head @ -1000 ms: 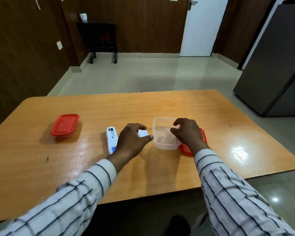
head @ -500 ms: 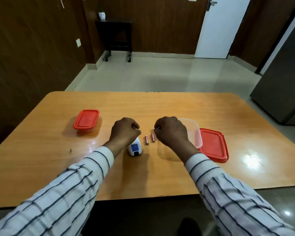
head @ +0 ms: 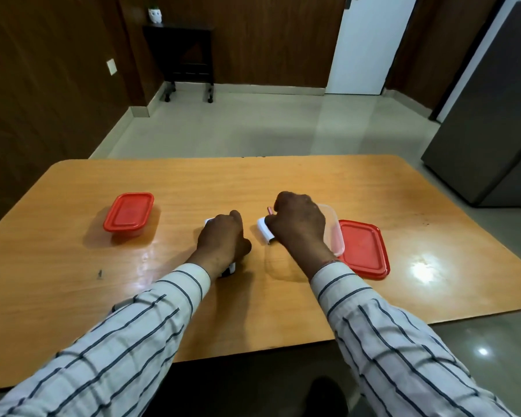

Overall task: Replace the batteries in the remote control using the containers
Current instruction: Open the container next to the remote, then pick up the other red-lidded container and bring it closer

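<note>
A: Which step is in hand?

B: The battery swap itself, it is judged. The remote control [head: 227,267] is lying on the tabletop [head: 73,266] at centre frame, mostly hidden under the left hand [head: 223,245]; only its white ends are seen, one beyond the knuckles and one near the wrist. The left fingers are curled down on it, so it is taken to be gripped.

A: And the right hand [head: 298,224]?

B: It is closed over a small white piece [head: 263,231], probably the battery cover, just right of centre. A red battery [head: 269,210] is seen poking out at the knuckles; whether it is pinched or merely lying behind the fingers cannot be told.

A: What is called for next?

B: The cover would have to be put aside or fitted, and the cells seated the right way round. The compartment is hidden, so how far this has gone cannot be told.

A: The containers?

B: A closed box with a red lid [head: 129,212] stands at left of centre; its contents are not shown. A clear open box [head: 333,233] sits right of the right hand, partly covered by it, and nothing can be made out inside. Its red lid [head: 363,251] lies flat, touching its right side.
</note>
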